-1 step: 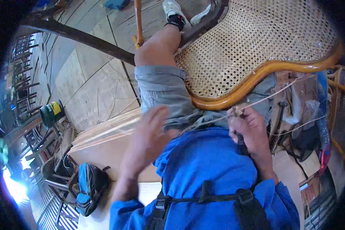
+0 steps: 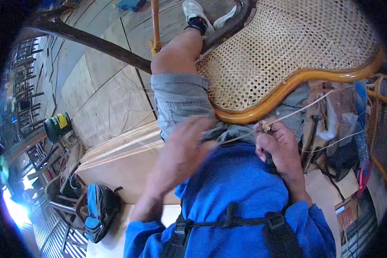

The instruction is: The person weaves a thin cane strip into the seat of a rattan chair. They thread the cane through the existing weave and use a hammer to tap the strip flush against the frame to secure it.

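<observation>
The single head-worn fisheye looks steeply down, close over the person's lap, the woven cane chair seat (image 2: 288,51) at 1 o'clock.

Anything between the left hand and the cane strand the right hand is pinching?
Nothing visible. The left hand is blurred, over the lap, beside the strand. The right hand pinches the strand below the chair frame; only grey shorts lie beneath.

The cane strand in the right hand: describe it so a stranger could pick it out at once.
Start at the big woven cane panel with its curved orange-brown wooden frame resting over the person's lap. Just below that frame, the right hand pinches a thin pale cane strand that runs up and to the right. Unlike the woven mesh, it is a single loose strip.
</observation>
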